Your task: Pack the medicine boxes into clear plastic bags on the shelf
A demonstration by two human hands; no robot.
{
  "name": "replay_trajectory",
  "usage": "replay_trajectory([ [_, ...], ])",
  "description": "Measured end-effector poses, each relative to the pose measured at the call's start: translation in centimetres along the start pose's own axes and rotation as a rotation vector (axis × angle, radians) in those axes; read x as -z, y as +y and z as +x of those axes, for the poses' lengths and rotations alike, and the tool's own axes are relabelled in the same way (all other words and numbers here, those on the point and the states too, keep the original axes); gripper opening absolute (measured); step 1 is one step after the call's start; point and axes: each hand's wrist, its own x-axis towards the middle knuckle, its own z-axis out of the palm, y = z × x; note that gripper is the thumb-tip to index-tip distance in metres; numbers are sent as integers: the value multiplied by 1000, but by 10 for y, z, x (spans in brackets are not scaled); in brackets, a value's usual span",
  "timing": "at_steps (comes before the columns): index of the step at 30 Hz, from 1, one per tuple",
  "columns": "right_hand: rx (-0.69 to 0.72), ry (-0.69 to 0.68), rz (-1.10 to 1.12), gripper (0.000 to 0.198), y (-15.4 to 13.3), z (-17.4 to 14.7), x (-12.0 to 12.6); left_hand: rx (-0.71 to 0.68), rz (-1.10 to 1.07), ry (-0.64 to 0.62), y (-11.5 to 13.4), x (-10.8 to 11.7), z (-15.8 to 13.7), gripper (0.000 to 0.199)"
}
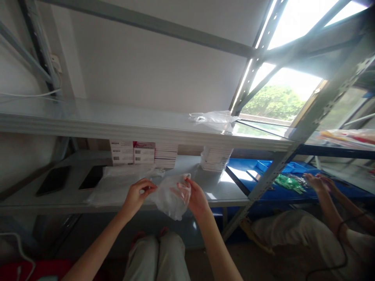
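Between my two hands hangs a clear plastic bag [172, 199], in front of the lower shelf's edge. My left hand [140, 195] pinches the bag's left side with thumb and forefinger. On the other side, my right hand [195, 195] grips the bag near its top, and some of its fingers show through the film. Whether anything lies in the bag I cannot tell. Just behind my left hand, flat clear plastic bags [114, 185] lie on the lower shelf [190, 164].
Stacked white boxes [121, 152] and a plastic-wrapped stack [216, 158] stand at the back. Two dark phone-like slabs [54, 180] lie left. Above, the upper shelf [102, 117] carries a crumpled bag [215, 118]. Past a metal post [269, 171], a co-worker's hands [318, 181] are near green packets [290, 183].
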Motion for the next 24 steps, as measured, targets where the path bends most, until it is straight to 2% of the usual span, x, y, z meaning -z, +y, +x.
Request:
replay_trajectory([
  [6,79,50,-3,7,-13,0,10,25,42,67,-3,35,5,20],
  [9,84,90,-63,9,-13,6,16,10,89,53,-4,37,6,19],
  [15,106,104,-122,13,-19,19,17,114,105,117,-7,36,4,17],
  [21,133,98,-94,16,-35,22,11,130,31,98,-3,64,14,19],
  [24,146,92,-84,16,-37,22,10,108,23,10,2,78,18,20],
])
